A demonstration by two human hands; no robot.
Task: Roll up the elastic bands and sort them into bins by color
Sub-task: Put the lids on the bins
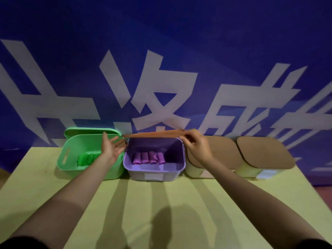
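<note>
Progress: rolling and sorting are judged mostly done. Four or so pink rolled bands (150, 157) are lined up inside the purple bin (154, 170), at 12 o'clock from the viewer. Green rolled bands (86, 159) are stacked in the green bin (71, 159) at 11 o'clock, touching the purple bin's left wall. No loose bands are seen on the table (161, 203).

Hands: a brown lid (154, 135) is held flat over the purple bin's far rim. Its right end is pinched by the right hand (196, 143), fingers curled round the edge. The left hand (111, 148) is spread, fingers straight, against the lid's left end; a real grip there is not shown.

Left, as judged: lid to be seated on the purple bin; the green bin is uncovered, with its green lid (91, 131) propped behind it.

Around: two pale bins with brown lids on are set at 1 and 2 o'clock; contents hidden, so their share of the sorting cannot be told. A blue banner with white characters (161, 69) is hung behind. In the way: the first covered bin (212, 151) is just beside the right wrist.
</note>
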